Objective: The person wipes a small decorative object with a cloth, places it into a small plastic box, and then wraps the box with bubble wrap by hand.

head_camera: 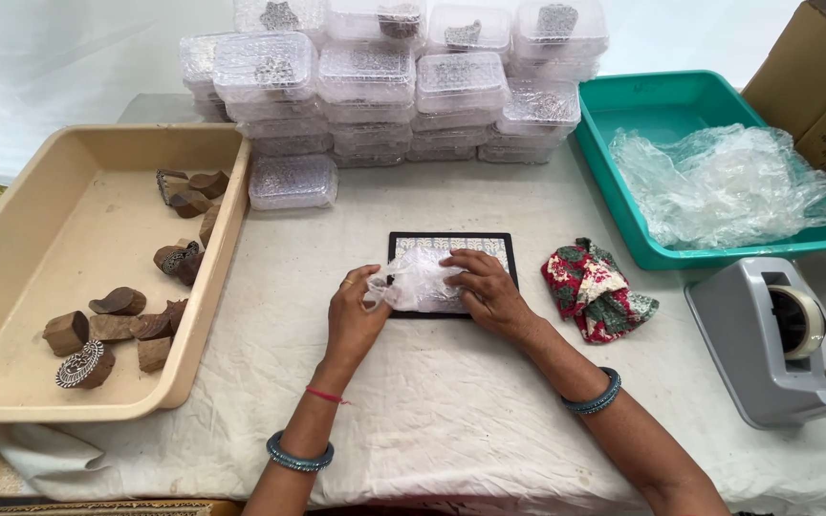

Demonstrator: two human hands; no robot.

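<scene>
Bubble wrap [420, 280] lies bunched on a black-framed tile [451, 250], both hands' grips, left hand [356, 320] and right hand [486, 290], clamped on it.

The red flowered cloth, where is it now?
In the head view, the red flowered cloth lies on the table, right of the right hand, below the teal tray.
</scene>
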